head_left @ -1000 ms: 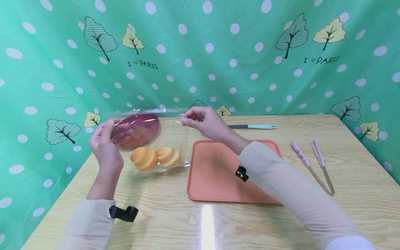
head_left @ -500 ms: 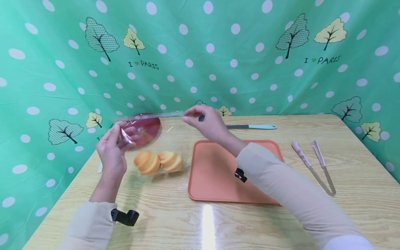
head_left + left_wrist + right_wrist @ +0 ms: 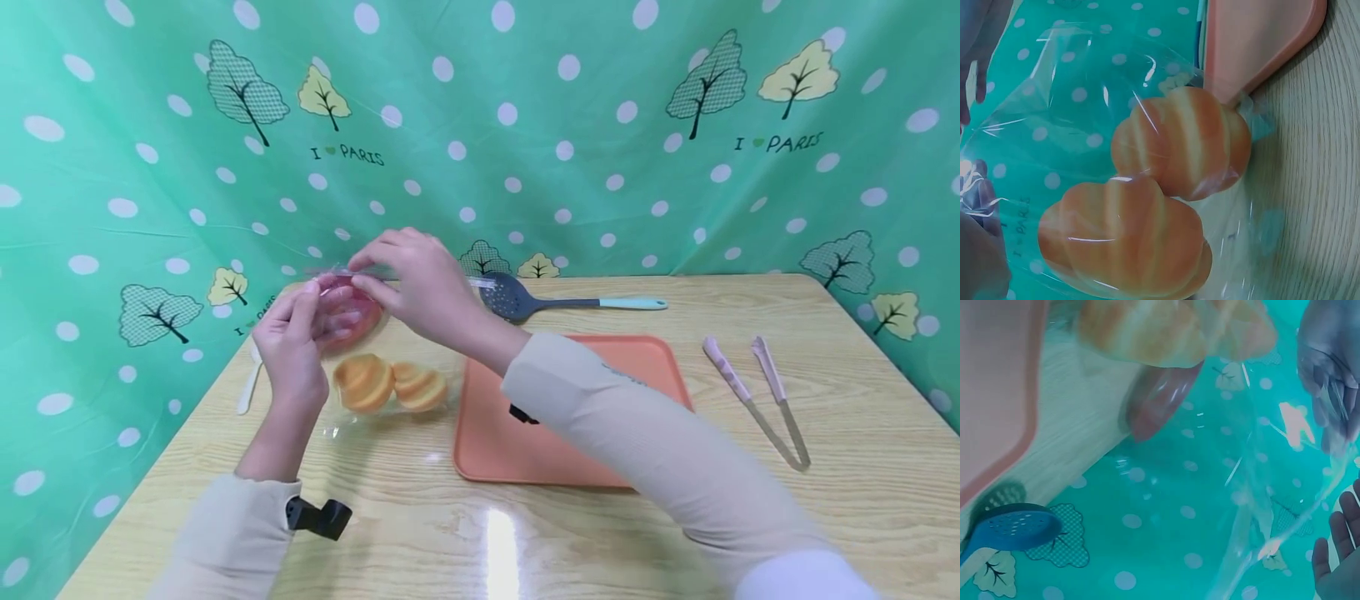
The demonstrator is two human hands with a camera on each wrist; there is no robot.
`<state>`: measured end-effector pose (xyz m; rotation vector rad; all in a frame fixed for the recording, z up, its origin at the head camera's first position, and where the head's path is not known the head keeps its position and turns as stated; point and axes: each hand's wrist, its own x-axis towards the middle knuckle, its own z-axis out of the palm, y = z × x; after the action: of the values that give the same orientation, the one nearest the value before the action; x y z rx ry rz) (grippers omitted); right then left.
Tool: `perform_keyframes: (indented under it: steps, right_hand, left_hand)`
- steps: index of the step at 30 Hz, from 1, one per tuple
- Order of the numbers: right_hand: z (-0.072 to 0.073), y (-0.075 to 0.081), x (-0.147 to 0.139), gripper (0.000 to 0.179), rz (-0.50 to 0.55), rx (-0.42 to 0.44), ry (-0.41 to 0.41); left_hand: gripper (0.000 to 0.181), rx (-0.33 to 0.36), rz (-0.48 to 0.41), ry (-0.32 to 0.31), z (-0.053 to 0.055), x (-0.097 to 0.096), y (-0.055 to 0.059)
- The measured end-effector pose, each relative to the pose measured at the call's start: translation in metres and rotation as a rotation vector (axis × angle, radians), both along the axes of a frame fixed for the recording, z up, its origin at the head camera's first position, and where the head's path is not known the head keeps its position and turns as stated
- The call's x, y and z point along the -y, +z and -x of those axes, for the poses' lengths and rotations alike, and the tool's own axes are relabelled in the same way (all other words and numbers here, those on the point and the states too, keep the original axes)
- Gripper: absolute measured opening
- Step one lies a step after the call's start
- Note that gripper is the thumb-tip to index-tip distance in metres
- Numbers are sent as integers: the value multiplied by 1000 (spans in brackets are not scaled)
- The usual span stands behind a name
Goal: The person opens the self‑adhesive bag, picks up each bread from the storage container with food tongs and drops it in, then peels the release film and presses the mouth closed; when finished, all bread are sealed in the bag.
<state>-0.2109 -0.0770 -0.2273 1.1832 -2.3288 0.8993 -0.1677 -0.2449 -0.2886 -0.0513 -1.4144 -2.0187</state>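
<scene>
My left hand (image 3: 296, 342) grips a gathered corner of a clear plastic bag (image 3: 1097, 106), with crumpled film between its fingers. Two striped bread rolls (image 3: 363, 383) lie side by side at the bottom of the bag, which hangs over the table. My right hand (image 3: 423, 287) is close beside the left at the bag's upper edge, its thumb and forefinger slightly apart there. In the right wrist view, the right hand's fingers (image 3: 1338, 528) look straight and spread near the film. The right end of the bag's edge strip sticks out free behind the right hand.
An orange tray (image 3: 480, 454) is right of the bag, partly under my right sleeve. Behind it lies a slotted skimmer (image 3: 510, 296) with a light blue handle end. Open tongs (image 3: 761, 408) are at the right. A dark red plate (image 3: 367, 321) and a white utensil (image 3: 249, 392) are at the left.
My right hand has left the bag's right end and moved left to the left hand. The left hand and the bag with rolls have shifted slightly right. The skimmer head has come into sight.
</scene>
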Motion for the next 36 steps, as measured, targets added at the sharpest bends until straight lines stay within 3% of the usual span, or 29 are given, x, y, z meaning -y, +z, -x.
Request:
perform_keyframes:
  steps: [15,27,31,36]
  right_hand:
    - [6,10,18,20,-147,-42,-48]
    - [5,11,15,16,-163,-93,-16]
    - [4,8,16,17,-191,-56,-11]
    - [5,4,15,22,-213,91,45]
  left_hand:
    - [14,-23,0,3,1,-10,4]
    - [22,85,180,20,-7,-12,17]
    - [19,81,251,83,-6,-14,18]
    - [19,52,302,153,-3,-12,14]
